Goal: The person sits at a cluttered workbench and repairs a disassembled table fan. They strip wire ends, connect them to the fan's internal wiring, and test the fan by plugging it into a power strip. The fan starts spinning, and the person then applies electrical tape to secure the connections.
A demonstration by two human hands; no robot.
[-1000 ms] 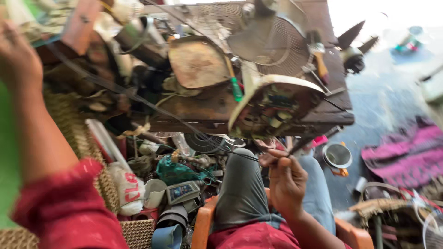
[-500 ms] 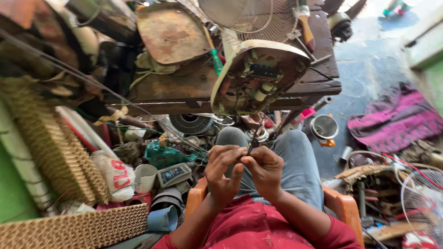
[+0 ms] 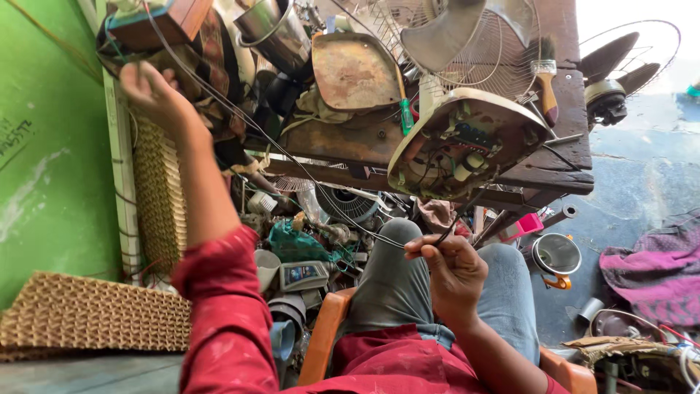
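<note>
Left hand (image 3: 149,91) raised high, right hand (image 3: 452,273) pinching wire (image 3: 292,164)

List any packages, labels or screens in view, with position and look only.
Small grey meter with a pale screen: in the clutter below the bench, left of the knee; boxy.
Green crumpled bag: just above the meter.
Dark scrawl on the green wall: far left; small.

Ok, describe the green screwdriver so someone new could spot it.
Start at the cluttered wooden workbench. Between the rusty metal plate and the upturned fan base with exposed wiring lies the screwdriver; its translucent green handle is the only green tool there.
</note>
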